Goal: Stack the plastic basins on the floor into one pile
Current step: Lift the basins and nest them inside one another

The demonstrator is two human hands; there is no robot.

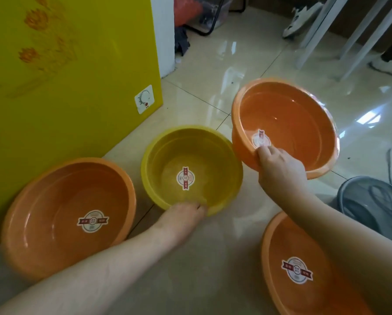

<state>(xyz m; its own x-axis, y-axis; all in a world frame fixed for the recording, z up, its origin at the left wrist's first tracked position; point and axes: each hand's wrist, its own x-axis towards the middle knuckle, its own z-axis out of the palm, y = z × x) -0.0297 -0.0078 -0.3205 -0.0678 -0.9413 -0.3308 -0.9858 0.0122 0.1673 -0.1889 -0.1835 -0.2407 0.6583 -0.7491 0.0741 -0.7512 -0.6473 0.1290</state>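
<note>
1. The right hand [279, 171] is gripping the near rim of an orange basin [286, 126], thumb inside the rim and the other fingers hidden under it. That basin is tilting toward the camera and looks lifted clear of the floor [213, 246], though its far edge may be touching; I cannot tell.

2. The left hand [183, 214] is reaching to the near rim of the yellow basin [190, 169], fingertips resting on or curling over the rim. Whether it is actually clamping the rim is not visible. The yellow basin is sitting flat on the floor, just left of the raised one.

3. Two more orange basins are waiting unstacked: the left basin [67, 217] is lying beside the left forearm against a yellow cabinet [65, 87], and the near basin [304, 269] is sitting beneath the right forearm.

4. Judging by this, the first nesting is under way: nothing is piled yet, and the raised basin seems headed for the yellow one.

5. The next move is calling for the right hand to swing leftward, level the basin, and centre it over the yellow one while the left hand is steadying it.

6. If the yellow basin is the narrower, the orange may perch instead of nesting.
</note>
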